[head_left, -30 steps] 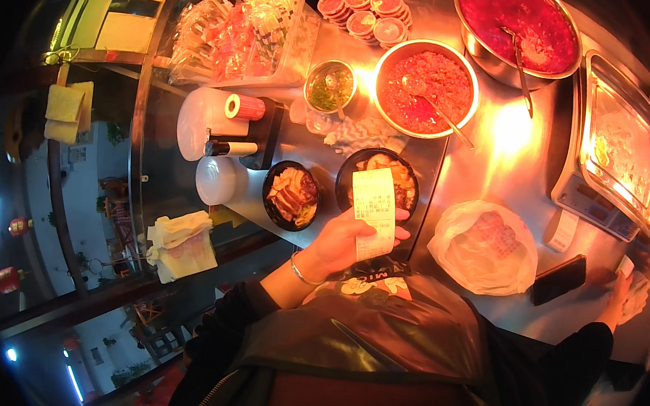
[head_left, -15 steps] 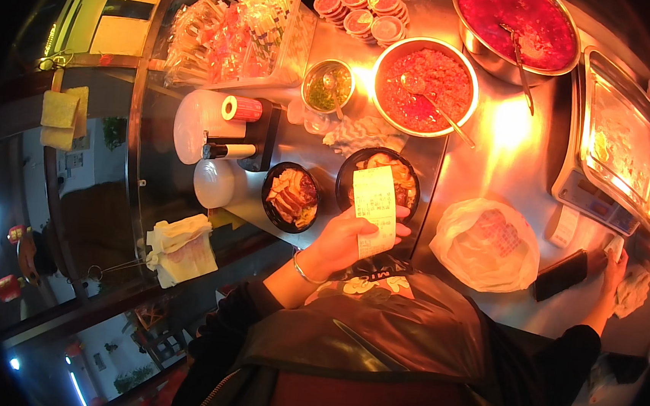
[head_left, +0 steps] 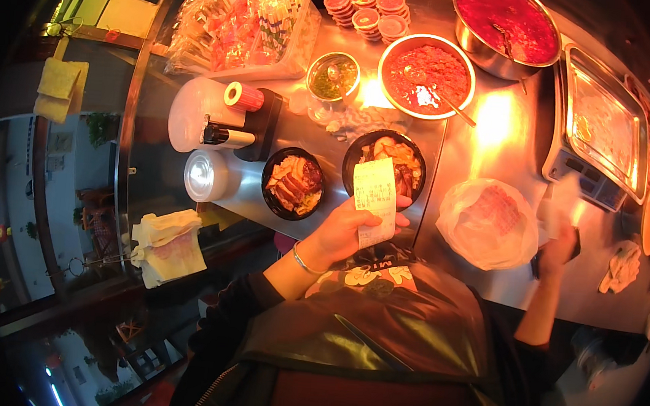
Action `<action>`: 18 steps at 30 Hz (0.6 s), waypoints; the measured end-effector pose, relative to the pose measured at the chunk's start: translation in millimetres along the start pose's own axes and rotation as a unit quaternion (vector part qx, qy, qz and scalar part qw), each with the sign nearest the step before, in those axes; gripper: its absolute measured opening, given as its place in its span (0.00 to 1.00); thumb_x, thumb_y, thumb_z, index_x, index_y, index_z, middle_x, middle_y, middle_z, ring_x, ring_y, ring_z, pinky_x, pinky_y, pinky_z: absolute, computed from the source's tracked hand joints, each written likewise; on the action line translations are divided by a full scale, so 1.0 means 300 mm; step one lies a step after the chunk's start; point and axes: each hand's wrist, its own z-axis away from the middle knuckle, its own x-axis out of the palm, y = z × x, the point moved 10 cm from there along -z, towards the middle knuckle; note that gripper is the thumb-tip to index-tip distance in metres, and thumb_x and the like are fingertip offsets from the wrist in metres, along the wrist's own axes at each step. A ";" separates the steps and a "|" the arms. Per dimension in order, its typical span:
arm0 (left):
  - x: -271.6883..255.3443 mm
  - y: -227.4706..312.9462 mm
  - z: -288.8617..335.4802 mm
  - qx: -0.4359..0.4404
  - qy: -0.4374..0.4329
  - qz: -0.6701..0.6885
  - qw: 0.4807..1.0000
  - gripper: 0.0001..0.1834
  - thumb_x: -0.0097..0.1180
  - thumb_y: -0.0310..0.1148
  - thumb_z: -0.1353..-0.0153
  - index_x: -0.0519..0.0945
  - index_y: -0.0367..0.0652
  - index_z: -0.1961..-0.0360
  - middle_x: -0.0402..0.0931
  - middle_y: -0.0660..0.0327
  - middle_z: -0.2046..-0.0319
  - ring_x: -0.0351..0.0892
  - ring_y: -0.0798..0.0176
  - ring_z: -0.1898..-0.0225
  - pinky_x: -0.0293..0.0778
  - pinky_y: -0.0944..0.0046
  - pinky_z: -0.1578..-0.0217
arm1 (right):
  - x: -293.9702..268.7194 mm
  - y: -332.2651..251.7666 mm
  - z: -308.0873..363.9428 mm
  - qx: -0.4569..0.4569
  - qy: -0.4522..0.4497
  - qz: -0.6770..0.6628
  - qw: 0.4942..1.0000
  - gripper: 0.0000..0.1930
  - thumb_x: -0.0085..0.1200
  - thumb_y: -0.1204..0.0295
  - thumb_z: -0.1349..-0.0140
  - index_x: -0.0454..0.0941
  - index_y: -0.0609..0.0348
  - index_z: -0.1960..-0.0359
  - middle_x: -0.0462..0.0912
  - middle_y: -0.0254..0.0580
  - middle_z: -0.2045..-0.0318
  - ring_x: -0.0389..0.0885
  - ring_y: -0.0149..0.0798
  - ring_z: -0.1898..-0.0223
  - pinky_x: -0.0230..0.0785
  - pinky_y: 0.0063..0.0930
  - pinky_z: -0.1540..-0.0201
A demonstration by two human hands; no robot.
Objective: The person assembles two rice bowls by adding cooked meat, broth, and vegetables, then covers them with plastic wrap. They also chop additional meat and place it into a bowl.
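Note:
My left hand (head_left: 346, 231) pinches a printed paper receipt (head_left: 376, 199) between thumb and fingers, held over the near part of a black bowl of sliced food (head_left: 367, 147). To its left, a second black bowl with sliced meat (head_left: 294, 189) stands on the metal counter. At the right, my right hand (head_left: 556, 255) is smeared by motion; a blurred white paper slip (head_left: 562, 202) sticks up from its fingers. Under that hand, a flat black object (head_left: 577, 242) is partly covered. Between my hands lies a whitish plastic bag with red print (head_left: 489, 223).
Across the back are a tub of wrapped utensils (head_left: 278, 66), stacked lidded cups (head_left: 366, 15), a small pot of green bits (head_left: 333, 76), a bowl of red sauce (head_left: 427, 74) and a large red pot (head_left: 507, 26). A scale with a tray (head_left: 602, 125) stands right; a crumpled cloth (head_left: 620, 267) lies nearby.
My right hand has moved left from the counter's right side to over the black object, with the paper slip raised. My left hand still holds the receipt; the whole view has shifted slightly.

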 end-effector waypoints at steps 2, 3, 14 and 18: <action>0.008 -0.003 0.021 -0.005 -0.020 -0.001 1.000 0.26 0.46 0.23 0.51 0.64 0.32 0.48 0.69 0.52 0.51 0.74 0.58 0.55 0.69 0.58 0.51 | 0.289 -0.115 0.118 -0.102 -0.130 0.167 0.972 0.11 0.45 0.69 0.39 0.75 0.62 0.60 0.76 0.34 0.70 0.71 0.24 0.73 0.64 0.18 0.71; 0.008 0.000 0.034 -0.001 -0.023 -0.012 1.000 0.25 0.47 0.24 0.50 0.64 0.32 0.48 0.69 0.53 0.51 0.74 0.60 0.55 0.69 0.60 0.52 | 0.396 -0.137 0.167 -0.088 -0.158 0.144 0.973 0.12 0.45 0.68 0.38 0.75 0.62 0.60 0.77 0.35 0.68 0.71 0.26 0.70 0.64 0.18 0.68; -0.084 0.019 0.159 0.072 0.009 -0.045 0.996 0.19 0.53 0.30 0.45 0.68 0.36 0.52 0.71 0.60 0.56 0.72 0.66 0.57 0.69 0.65 0.55 | 0.925 -0.341 0.620 -0.186 -0.386 0.181 0.885 0.13 0.49 0.64 0.42 0.73 0.61 0.62 0.74 0.46 0.69 0.75 0.45 0.67 0.66 0.32 0.64; -0.156 0.049 0.191 0.125 0.065 -0.033 0.989 0.20 0.54 0.27 0.46 0.68 0.37 0.51 0.72 0.61 0.58 0.73 0.66 0.58 0.69 0.66 0.57 | 0.982 -0.335 0.692 -0.182 -0.456 0.162 0.856 0.14 0.49 0.64 0.42 0.73 0.60 0.60 0.75 0.47 0.66 0.75 0.46 0.65 0.67 0.31 0.62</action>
